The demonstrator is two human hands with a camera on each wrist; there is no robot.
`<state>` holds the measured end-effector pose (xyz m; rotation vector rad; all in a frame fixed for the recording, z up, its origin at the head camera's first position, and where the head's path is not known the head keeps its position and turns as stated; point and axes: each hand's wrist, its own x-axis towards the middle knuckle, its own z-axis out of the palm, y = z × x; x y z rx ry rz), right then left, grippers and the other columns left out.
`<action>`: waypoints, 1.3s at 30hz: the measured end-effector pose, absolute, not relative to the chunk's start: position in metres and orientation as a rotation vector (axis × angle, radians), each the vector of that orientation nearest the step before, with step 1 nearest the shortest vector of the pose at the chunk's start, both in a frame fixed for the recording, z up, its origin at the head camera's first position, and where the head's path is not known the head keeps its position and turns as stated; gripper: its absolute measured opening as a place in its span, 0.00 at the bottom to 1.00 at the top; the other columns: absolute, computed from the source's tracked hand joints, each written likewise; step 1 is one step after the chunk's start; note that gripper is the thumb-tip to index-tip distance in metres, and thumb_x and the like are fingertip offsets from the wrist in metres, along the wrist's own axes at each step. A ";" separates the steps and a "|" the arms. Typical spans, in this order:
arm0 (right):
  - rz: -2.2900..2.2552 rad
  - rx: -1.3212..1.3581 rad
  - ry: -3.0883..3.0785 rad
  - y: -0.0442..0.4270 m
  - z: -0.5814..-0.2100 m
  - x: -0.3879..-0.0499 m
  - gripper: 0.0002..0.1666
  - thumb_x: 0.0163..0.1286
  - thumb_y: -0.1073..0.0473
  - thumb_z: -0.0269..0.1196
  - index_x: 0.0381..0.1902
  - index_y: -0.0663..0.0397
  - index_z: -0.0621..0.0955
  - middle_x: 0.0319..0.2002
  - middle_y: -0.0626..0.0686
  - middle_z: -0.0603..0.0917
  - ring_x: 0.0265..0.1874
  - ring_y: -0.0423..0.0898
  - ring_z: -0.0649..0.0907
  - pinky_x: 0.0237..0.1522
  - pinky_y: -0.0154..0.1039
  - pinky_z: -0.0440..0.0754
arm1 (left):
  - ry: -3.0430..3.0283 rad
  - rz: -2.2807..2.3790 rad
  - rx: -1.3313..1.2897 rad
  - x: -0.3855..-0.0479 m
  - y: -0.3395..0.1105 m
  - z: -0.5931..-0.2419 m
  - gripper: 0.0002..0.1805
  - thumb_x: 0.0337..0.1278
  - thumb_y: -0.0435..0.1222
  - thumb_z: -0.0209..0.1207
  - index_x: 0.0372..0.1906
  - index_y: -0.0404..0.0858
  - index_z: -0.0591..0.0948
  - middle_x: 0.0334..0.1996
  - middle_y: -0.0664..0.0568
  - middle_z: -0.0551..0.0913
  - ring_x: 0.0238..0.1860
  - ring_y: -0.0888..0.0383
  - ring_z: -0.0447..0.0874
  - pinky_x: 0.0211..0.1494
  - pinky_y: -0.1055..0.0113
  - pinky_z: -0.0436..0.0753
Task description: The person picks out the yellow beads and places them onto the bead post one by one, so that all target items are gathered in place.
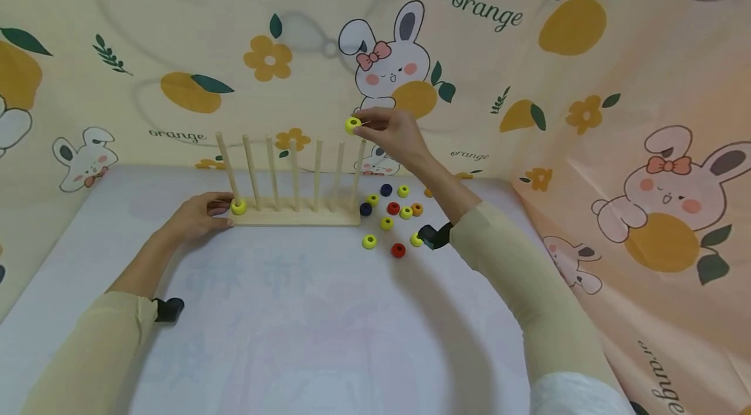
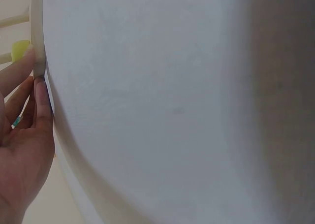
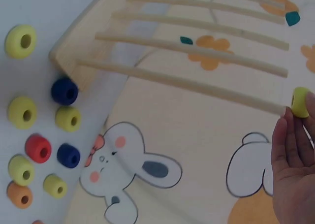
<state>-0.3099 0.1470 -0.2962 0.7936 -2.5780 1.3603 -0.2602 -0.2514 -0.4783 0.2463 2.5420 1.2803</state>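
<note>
A pale wooden peg rack (image 1: 296,217) with several upright pegs stands on the table. One yellow bead (image 1: 238,207) sits low on its leftmost peg. My left hand (image 1: 199,214) grips the left end of the base, thumb and fingers on its edge; the left wrist view shows these fingers (image 2: 43,98) close beside that bead. Up by the top of the rightmost peg, my right hand (image 1: 396,136) pinches another yellow bead (image 1: 353,125) between thumb and fingertips. In the right wrist view this bead (image 3: 300,102) is just beyond the peg's tip, apart from it.
Loose yellow, red (image 1: 398,250), dark blue (image 1: 386,189) and orange (image 1: 417,209) beads lie scattered right of the rack. One blue bead (image 1: 366,209) lies close to the base's right end. A patterned cloth (image 1: 317,76) hangs behind the white table (image 1: 281,311).
</note>
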 end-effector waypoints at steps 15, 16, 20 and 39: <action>1.524 0.894 -2.500 0.106 -0.292 -0.317 0.16 0.64 0.59 0.71 0.50 0.56 0.86 0.43 0.50 0.88 0.40 0.42 0.87 0.47 0.34 0.86 | 2.560 1.283 0.277 -0.262 -0.253 -0.480 0.37 0.61 0.28 0.64 0.72 0.24 0.60 0.67 0.27 0.65 0.68 0.33 0.66 0.70 0.46 0.69; 1.544 0.897 -2.497 0.103 -0.291 -0.317 0.16 0.64 0.59 0.71 0.50 0.56 0.86 0.44 0.50 0.88 0.41 0.42 0.87 0.47 0.34 0.86 | 2.560 1.284 0.275 -0.262 -0.253 -0.480 0.38 0.61 0.28 0.64 0.72 0.24 0.60 0.67 0.27 0.65 0.68 0.33 0.66 0.70 0.45 0.69; 1.613 0.918 -2.510 0.088 -0.288 -0.317 0.17 0.65 0.60 0.70 0.51 0.56 0.86 0.45 0.52 0.88 0.42 0.43 0.87 0.48 0.35 0.86 | 2.551 1.291 0.269 -0.260 -0.252 -0.481 0.38 0.61 0.28 0.64 0.72 0.23 0.60 0.68 0.26 0.65 0.68 0.33 0.65 0.71 0.45 0.69; 1.602 0.985 -2.607 0.041 -0.284 -0.314 0.15 0.66 0.59 0.69 0.50 0.54 0.86 0.45 0.49 0.88 0.42 0.39 0.86 0.47 0.30 0.85 | 2.545 1.280 0.249 -0.262 -0.253 -0.478 0.37 0.61 0.29 0.65 0.71 0.25 0.62 0.67 0.28 0.67 0.68 0.35 0.67 0.71 0.46 0.69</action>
